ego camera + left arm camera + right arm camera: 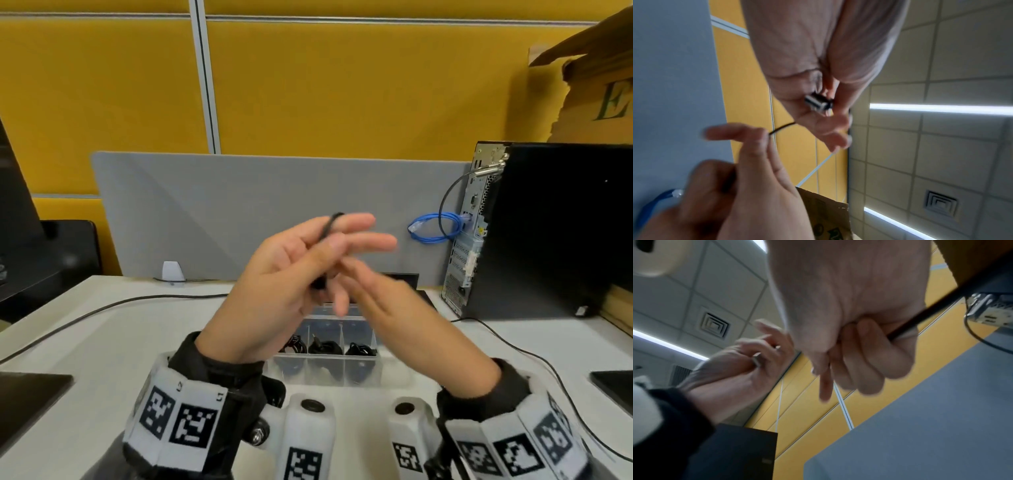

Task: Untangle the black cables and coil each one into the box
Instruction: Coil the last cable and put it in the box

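Above the clear compartment box [329, 375] I hold both hands up with one black cable [327, 231] between them. My left hand [318, 260] has the cable looped over its fingers, and its silver plug [818, 103] is clamped against the palm. My right hand [376, 301] is blurred just right of it. In the left wrist view the right hand [756, 146] pinches the cable [783, 127] a short way from the plug. In the right wrist view its fingers [869, 356] curl round the cable [906, 327]. Coiled black cables [325, 347] lie in the box's middle row.
A black computer tower [548, 233] with a blue cable [435, 228] stands at the right. A grey divider panel [257, 212] runs behind the desk. Another black cord [102, 308] crosses the white desk at the left. Dark flat items [30, 387] sit at both near corners.
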`<move>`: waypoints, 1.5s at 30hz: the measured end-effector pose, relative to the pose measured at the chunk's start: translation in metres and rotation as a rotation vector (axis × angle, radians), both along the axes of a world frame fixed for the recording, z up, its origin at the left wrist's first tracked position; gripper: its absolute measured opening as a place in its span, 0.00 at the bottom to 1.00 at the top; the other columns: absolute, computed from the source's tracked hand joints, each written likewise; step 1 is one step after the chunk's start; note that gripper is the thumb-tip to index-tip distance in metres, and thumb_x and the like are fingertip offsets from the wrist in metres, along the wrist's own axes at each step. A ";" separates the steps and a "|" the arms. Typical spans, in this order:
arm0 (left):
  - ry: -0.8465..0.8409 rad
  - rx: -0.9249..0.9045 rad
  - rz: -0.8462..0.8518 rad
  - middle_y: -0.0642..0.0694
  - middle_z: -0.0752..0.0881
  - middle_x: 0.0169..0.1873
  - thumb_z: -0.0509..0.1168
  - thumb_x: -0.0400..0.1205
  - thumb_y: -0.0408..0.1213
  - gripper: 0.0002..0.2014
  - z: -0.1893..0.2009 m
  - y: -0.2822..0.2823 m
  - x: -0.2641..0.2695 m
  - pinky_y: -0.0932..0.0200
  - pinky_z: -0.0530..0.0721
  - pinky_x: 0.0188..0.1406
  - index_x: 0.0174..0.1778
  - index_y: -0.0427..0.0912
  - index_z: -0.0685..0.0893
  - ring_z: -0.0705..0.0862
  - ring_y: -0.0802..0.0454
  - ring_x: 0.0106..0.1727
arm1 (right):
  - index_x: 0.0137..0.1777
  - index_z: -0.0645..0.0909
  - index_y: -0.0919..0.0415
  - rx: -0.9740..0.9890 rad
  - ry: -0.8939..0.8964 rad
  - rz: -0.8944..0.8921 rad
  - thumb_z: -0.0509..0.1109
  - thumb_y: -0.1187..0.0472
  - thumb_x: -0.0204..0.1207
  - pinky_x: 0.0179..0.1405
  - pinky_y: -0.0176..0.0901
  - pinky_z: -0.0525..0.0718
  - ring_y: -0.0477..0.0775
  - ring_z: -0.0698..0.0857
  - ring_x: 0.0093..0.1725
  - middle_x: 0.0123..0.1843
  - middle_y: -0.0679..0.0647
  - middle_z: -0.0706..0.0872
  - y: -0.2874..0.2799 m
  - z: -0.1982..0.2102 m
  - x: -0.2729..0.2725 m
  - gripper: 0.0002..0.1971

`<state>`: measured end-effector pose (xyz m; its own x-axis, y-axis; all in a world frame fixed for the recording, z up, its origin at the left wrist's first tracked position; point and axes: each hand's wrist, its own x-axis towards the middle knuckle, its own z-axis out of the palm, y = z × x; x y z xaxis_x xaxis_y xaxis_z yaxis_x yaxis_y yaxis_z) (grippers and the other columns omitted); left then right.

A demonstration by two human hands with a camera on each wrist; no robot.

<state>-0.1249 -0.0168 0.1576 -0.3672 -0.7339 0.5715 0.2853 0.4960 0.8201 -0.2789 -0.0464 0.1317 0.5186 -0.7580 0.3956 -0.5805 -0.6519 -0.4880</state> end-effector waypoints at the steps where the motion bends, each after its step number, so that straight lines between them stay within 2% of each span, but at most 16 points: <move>1: 0.052 -0.008 0.064 0.43 0.88 0.56 0.53 0.83 0.35 0.16 -0.001 -0.004 0.002 0.61 0.85 0.44 0.62 0.37 0.79 0.88 0.50 0.45 | 0.50 0.73 0.39 0.070 0.104 0.057 0.48 0.49 0.86 0.49 0.45 0.82 0.46 0.82 0.40 0.41 0.39 0.85 0.004 0.000 0.003 0.11; 4: 0.015 -0.094 0.361 0.46 0.86 0.61 0.52 0.83 0.40 0.16 -0.012 -0.020 0.008 0.57 0.79 0.66 0.61 0.43 0.80 0.83 0.53 0.64 | 0.47 0.76 0.46 0.179 0.310 0.162 0.49 0.48 0.85 0.46 0.42 0.78 0.43 0.78 0.40 0.39 0.42 0.80 0.020 0.002 0.010 0.14; 7: -0.471 -0.183 0.663 0.54 0.88 0.50 0.50 0.86 0.46 0.15 -0.023 -0.027 0.016 0.57 0.80 0.61 0.52 0.47 0.82 0.84 0.63 0.55 | 0.39 0.77 0.46 0.005 0.263 0.104 0.53 0.44 0.81 0.32 0.34 0.71 0.40 0.75 0.28 0.26 0.42 0.75 0.027 0.016 0.005 0.16; 9: -0.605 -0.043 0.526 0.52 0.87 0.36 0.50 0.87 0.44 0.17 -0.023 -0.025 0.015 0.58 0.81 0.44 0.43 0.43 0.81 0.86 0.61 0.39 | 0.38 0.81 0.45 -0.228 0.017 -0.025 0.57 0.40 0.76 0.31 0.38 0.75 0.42 0.79 0.28 0.26 0.42 0.81 0.021 0.023 -0.005 0.16; 12: -0.358 0.239 0.073 0.44 0.85 0.27 0.50 0.84 0.50 0.23 -0.015 -0.014 0.003 0.64 0.80 0.28 0.37 0.36 0.81 0.84 0.51 0.25 | 0.41 0.85 0.46 -0.448 -0.354 -0.171 0.65 0.40 0.73 0.35 0.44 0.79 0.48 0.84 0.33 0.32 0.45 0.87 0.004 0.022 -0.020 0.13; 14: -0.173 0.266 -0.074 0.42 0.86 0.29 0.50 0.83 0.48 0.22 -0.009 -0.008 -0.002 0.65 0.79 0.25 0.38 0.36 0.83 0.81 0.53 0.22 | 0.50 0.84 0.42 -0.299 -0.314 -0.201 0.59 0.42 0.77 0.44 0.47 0.82 0.46 0.85 0.41 0.40 0.45 0.89 -0.007 0.011 -0.021 0.13; 16: -0.008 0.200 -0.079 0.40 0.89 0.36 0.53 0.82 0.42 0.19 -0.007 -0.006 -0.004 0.66 0.82 0.29 0.42 0.36 0.87 0.83 0.53 0.25 | 0.60 0.78 0.36 -0.058 -0.009 -0.152 0.54 0.45 0.83 0.53 0.52 0.83 0.47 0.85 0.51 0.51 0.44 0.88 -0.009 -0.002 -0.013 0.13; 18: 0.116 0.148 0.033 0.37 0.90 0.46 0.55 0.84 0.35 0.14 -0.008 -0.012 -0.003 0.64 0.86 0.41 0.50 0.33 0.85 0.90 0.50 0.40 | 0.61 0.77 0.37 0.097 0.250 0.000 0.51 0.48 0.85 0.56 0.47 0.81 0.46 0.83 0.53 0.55 0.44 0.86 -0.003 -0.007 -0.001 0.14; 20: 0.098 0.073 0.241 0.39 0.89 0.51 0.54 0.85 0.32 0.12 -0.015 -0.023 0.002 0.60 0.86 0.53 0.55 0.35 0.82 0.89 0.49 0.52 | 0.56 0.81 0.45 0.188 0.338 0.132 0.51 0.49 0.85 0.46 0.32 0.77 0.38 0.79 0.43 0.44 0.40 0.83 0.008 -0.002 0.006 0.15; 24: -0.511 -0.158 0.702 0.48 0.91 0.41 0.53 0.86 0.41 0.13 -0.026 -0.029 0.007 0.59 0.83 0.55 0.51 0.42 0.83 0.89 0.59 0.46 | 0.43 0.80 0.44 -0.123 0.225 -0.070 0.54 0.41 0.79 0.33 0.39 0.75 0.40 0.78 0.32 0.30 0.42 0.80 0.016 0.020 -0.010 0.16; 28: -0.453 0.232 0.137 0.40 0.87 0.25 0.48 0.84 0.54 0.30 -0.016 -0.013 -0.004 0.63 0.82 0.31 0.38 0.32 0.85 0.87 0.48 0.26 | 0.50 0.79 0.37 -0.425 -0.145 -0.270 0.52 0.33 0.73 0.38 0.51 0.84 0.45 0.85 0.39 0.37 0.40 0.87 0.003 0.022 -0.028 0.18; 31: -0.131 0.252 -0.127 0.40 0.88 0.28 0.49 0.82 0.44 0.23 -0.007 -0.004 -0.004 0.64 0.82 0.32 0.39 0.35 0.87 0.87 0.50 0.26 | 0.61 0.75 0.35 -0.196 0.072 -0.268 0.47 0.38 0.79 0.47 0.54 0.84 0.52 0.85 0.47 0.47 0.46 0.88 -0.008 0.009 -0.028 0.18; 36: 0.074 0.040 0.285 0.42 0.91 0.43 0.56 0.82 0.41 0.15 -0.016 -0.020 -0.003 0.61 0.85 0.53 0.54 0.37 0.85 0.90 0.49 0.48 | 0.63 0.79 0.43 0.248 0.404 0.171 0.52 0.46 0.84 0.60 0.43 0.77 0.43 0.81 0.54 0.58 0.43 0.85 0.006 -0.001 -0.001 0.16; 40: -0.381 -0.187 0.730 0.54 0.92 0.39 0.59 0.84 0.43 0.15 -0.023 -0.028 0.005 0.63 0.80 0.59 0.47 0.41 0.89 0.87 0.67 0.48 | 0.46 0.81 0.45 0.113 0.377 0.142 0.54 0.46 0.83 0.42 0.40 0.76 0.40 0.76 0.35 0.37 0.44 0.81 0.019 0.015 -0.002 0.14; 42: -0.643 -0.088 0.627 0.50 0.90 0.29 0.53 0.84 0.50 0.22 -0.023 -0.026 0.009 0.60 0.80 0.52 0.42 0.41 0.89 0.88 0.61 0.38 | 0.40 0.78 0.41 -0.117 0.263 -0.088 0.51 0.39 0.76 0.40 0.45 0.79 0.44 0.79 0.36 0.33 0.44 0.81 0.017 0.024 -0.015 0.16; 45: -0.599 0.216 0.150 0.40 0.84 0.22 0.45 0.84 0.58 0.33 -0.016 -0.014 0.004 0.63 0.79 0.38 0.36 0.36 0.85 0.82 0.52 0.23 | 0.47 0.78 0.39 -0.378 0.053 -0.299 0.48 0.34 0.74 0.38 0.50 0.82 0.48 0.83 0.42 0.38 0.40 0.84 0.005 0.023 -0.030 0.19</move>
<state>-0.1212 -0.0312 0.1412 -0.4613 -0.8772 0.1332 -0.3116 0.3008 0.9014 -0.3087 -0.0412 0.1543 0.3271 -0.6848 0.6512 -0.7870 -0.5788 -0.2134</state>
